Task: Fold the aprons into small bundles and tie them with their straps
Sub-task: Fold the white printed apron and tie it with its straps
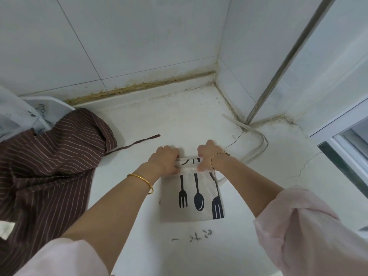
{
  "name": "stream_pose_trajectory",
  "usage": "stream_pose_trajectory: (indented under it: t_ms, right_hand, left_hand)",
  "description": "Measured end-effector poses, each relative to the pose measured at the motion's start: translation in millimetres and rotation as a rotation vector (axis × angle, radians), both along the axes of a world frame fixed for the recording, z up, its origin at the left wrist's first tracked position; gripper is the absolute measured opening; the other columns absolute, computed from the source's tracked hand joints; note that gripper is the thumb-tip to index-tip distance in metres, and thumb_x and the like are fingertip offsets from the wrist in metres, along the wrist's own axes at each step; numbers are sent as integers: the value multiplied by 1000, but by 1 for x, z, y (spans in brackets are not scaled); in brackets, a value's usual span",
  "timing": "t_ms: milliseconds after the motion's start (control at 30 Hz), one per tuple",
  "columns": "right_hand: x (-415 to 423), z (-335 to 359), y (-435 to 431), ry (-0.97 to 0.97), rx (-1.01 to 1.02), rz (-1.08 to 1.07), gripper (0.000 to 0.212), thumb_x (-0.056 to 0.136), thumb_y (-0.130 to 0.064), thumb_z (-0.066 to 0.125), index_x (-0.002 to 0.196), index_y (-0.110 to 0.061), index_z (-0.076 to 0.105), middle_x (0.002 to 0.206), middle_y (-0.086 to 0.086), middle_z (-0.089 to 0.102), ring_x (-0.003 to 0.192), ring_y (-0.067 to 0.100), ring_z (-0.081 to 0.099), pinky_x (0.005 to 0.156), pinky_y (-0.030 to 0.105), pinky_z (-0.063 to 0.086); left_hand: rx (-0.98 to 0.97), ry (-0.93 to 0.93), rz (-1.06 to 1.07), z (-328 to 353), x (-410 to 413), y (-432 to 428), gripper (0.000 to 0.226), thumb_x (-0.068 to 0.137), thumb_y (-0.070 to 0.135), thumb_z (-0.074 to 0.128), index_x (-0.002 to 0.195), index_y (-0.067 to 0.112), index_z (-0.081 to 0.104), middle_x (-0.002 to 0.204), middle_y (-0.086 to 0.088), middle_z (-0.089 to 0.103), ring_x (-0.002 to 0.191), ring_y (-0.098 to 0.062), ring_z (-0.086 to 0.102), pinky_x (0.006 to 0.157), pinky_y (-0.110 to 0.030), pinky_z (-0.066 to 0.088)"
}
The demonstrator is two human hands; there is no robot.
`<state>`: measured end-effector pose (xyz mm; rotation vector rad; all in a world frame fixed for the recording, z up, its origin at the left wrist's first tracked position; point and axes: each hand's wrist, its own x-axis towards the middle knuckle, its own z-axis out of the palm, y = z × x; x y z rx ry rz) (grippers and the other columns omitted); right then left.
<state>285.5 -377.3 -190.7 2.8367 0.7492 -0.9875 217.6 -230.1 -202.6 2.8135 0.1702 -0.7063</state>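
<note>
Left hand (166,159) and right hand (207,155) grip apron (192,194) roll

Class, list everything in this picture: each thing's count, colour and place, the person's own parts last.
printed apron: one, cream with black cutlery, centre, far end rolled
loose strap: one, white, right of it
striped apron: one, brown, heaped left
thin strap: one, brown, trailing from it
counter: one, white, underneath
wall tiles: several, white, behind
bangle: one, gold, left wrist
left hand: one, grips roll's left end
right hand: one, grips roll's right end
</note>
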Motion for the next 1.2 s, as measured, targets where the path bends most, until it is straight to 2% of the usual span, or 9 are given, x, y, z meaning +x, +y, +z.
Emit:
stream_pose_trajectory:
  t_ms: [133,233,333,433,567,733,900,967,1200]
  right_hand:
    - [-5,10,-9,-5,152,43,26,87,-23,60,107,-11,49,110,10,49,90,25,47,79,34,44]
    - [-2,35,-11,-291,286,72,22,91,-26,58,104,-11,49,103,8,53,96,25,48,72,32,38]
    - [0,64,-17,-739,504,90,22,78,-10,71,92,-7,54,92,9,55,87,27,50,65,30,31]
    - [-7,64,-30,-887,643,96,40,49,1,83,77,-6,55,75,10,56,68,29,52,56,33,41]
    - [-41,25,-52,-710,447,138,45,57,-5,80,92,-10,53,81,6,59,74,29,55,61,30,40]
    - [-70,-5,-81,-274,396,44,19,87,-25,58,104,-17,58,102,1,59,102,20,51,82,29,41]
    - [-66,9,-97,24,719,-346,28,82,-30,69,92,-10,52,69,-5,45,62,9,42,55,21,31]
    - [-67,5,-98,53,748,-390,26,86,-29,66,90,-8,50,66,-6,39,60,9,37,55,21,29]
    - [-68,-11,-80,-20,625,-442,27,98,-36,40,110,-12,39,68,1,39,67,22,42,62,31,37]
  left_hand:
    - [-96,-68,36,6,-4,1,18,82,18,59,94,14,46,106,-10,51,85,-22,44,70,-30,38]
    - [-218,-202,146,36,0,6,21,84,16,58,98,14,43,93,-6,55,81,-26,51,64,-30,39]
    - [-60,-635,81,71,4,3,31,85,12,54,115,15,54,93,-4,63,85,-30,59,65,-34,44]
    - [120,-999,-158,75,-6,-5,31,73,8,42,92,10,66,82,-6,67,73,-30,62,55,-32,45]
    - [211,-798,-344,29,-37,-16,16,68,8,60,83,11,65,90,-7,65,79,-28,64,54,-29,43]
    - [21,-287,-297,11,-70,-27,33,94,22,45,126,22,47,112,-2,56,104,-23,53,71,-29,37]
    - [-471,-36,28,29,-66,-17,17,89,21,60,77,27,50,77,7,52,76,-16,51,57,-17,34]
    - [-718,74,309,29,-72,-14,13,86,22,67,81,20,55,80,2,54,72,-14,54,57,-16,43]
    - [-897,-151,742,8,-84,-12,29,90,24,63,110,6,51,109,-17,62,96,-30,64,76,-41,56]
